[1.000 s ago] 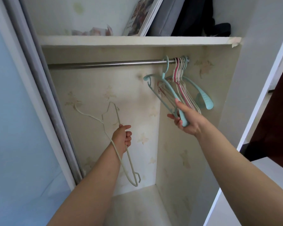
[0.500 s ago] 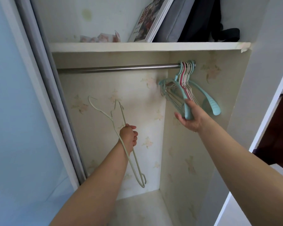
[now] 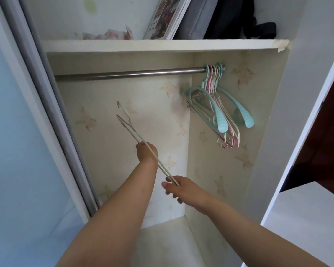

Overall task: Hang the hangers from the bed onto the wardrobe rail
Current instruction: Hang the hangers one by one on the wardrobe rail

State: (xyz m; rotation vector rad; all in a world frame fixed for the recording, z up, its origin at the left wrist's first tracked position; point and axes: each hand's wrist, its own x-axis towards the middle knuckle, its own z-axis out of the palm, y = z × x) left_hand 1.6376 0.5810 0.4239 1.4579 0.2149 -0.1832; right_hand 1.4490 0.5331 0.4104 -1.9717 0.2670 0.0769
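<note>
A thin cream wire hanger (image 3: 132, 130) slants through the middle of the wardrobe, seen nearly edge-on with its hook pointing up and left. My left hand (image 3: 147, 153) is closed around its middle. My right hand (image 3: 179, 188) pinches its lower end near the wardrobe's inner corner. The steel rail (image 3: 123, 74) runs across under the shelf. Several hangers (image 3: 218, 110), teal, pink and cream, hang bunched at the rail's right end, and neither hand touches them.
A shelf (image 3: 162, 45) above the rail carries a book (image 3: 166, 18), a grey bag and dark fabric. A sliding door frame (image 3: 46, 105) borders the left side. The wardrobe's right side panel (image 3: 274, 132) stands close to the hung hangers.
My right hand let go of the teal hanger, now hanging on the rail, and came down to the cream hanger's lower end. The left hand turned that hanger edge-on.
</note>
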